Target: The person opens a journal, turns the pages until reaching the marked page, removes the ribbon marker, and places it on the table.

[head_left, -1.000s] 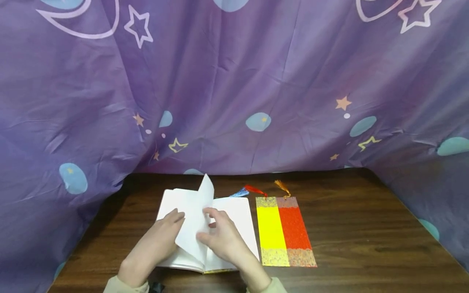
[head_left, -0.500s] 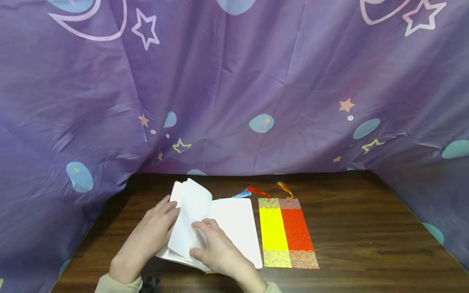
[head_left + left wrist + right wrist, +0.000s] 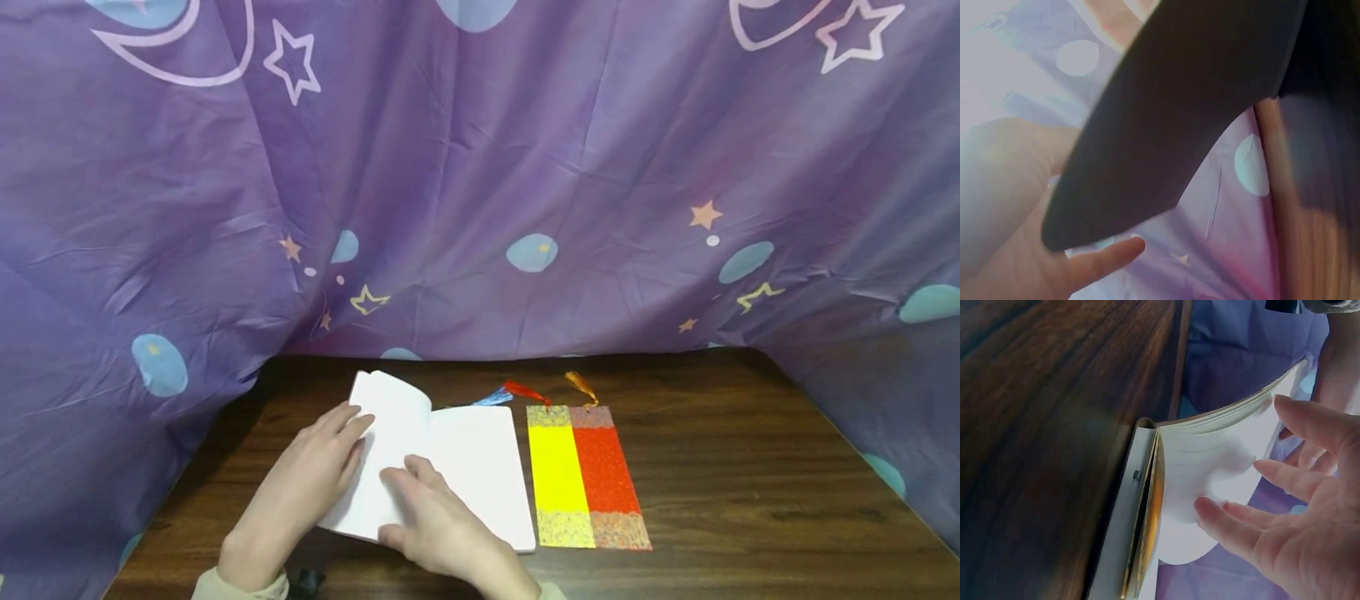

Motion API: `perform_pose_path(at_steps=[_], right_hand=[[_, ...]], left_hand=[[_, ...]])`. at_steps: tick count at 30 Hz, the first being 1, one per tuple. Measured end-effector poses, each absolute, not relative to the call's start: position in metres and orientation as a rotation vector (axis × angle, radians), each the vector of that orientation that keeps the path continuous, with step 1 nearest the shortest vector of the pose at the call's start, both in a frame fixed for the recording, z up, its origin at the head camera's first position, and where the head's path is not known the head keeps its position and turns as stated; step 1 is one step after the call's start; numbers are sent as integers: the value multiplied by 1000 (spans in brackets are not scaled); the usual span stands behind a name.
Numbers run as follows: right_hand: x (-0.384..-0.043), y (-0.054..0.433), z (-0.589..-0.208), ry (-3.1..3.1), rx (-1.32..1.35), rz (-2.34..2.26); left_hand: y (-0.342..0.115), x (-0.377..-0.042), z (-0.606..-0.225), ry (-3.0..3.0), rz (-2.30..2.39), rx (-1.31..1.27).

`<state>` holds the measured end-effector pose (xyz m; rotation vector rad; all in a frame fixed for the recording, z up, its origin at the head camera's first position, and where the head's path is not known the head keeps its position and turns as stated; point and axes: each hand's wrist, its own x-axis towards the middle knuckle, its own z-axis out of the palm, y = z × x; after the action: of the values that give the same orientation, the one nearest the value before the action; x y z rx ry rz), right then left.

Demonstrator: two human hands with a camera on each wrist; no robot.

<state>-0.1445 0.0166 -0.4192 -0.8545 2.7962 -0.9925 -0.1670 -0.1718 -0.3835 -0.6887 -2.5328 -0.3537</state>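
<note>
An open notebook [image 3: 480, 475] with white pages lies on the table, its left half raised at a slant. My left hand [image 3: 307, 471] holds that raised half at its outer edge; the left wrist view has the dark cover [image 3: 1147, 125] passing between thumb and fingers. Against the left page rest the loosely bent fingers of my right hand [image 3: 442, 521], pinching nothing. Faint ruled lines mark this page [image 3: 1210, 456] in the right wrist view. A gold-orange strip [image 3: 1152, 515] shows among the pages near the spine.
Right of the notebook, a yellow bookmark [image 3: 558, 475] and a red bookmark [image 3: 606, 471] lie side by side, with a red tassel [image 3: 527, 392] and an orange tassel [image 3: 581, 385]. A blue tassel [image 3: 495, 397] lies at the notebook's far edge. A purple curtain [image 3: 480, 183] hangs behind.
A loose page that stood upright has gone over to the left and lies with the raised half. My left hand has moved left and lifted that side; my right hand has followed left.
</note>
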Motion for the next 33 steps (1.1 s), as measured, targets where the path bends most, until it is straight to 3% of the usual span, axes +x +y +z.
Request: perform_pose_path(at_steps=[16,33], right_hand=[[-138,26,-412,2718,-1027,-604],[-143,68,-403,2759,-994,-525]], left_hand=[[-159,-169,-405,-2672,-333,-912],[-158,-165,-405,-2798,-357,-840]])
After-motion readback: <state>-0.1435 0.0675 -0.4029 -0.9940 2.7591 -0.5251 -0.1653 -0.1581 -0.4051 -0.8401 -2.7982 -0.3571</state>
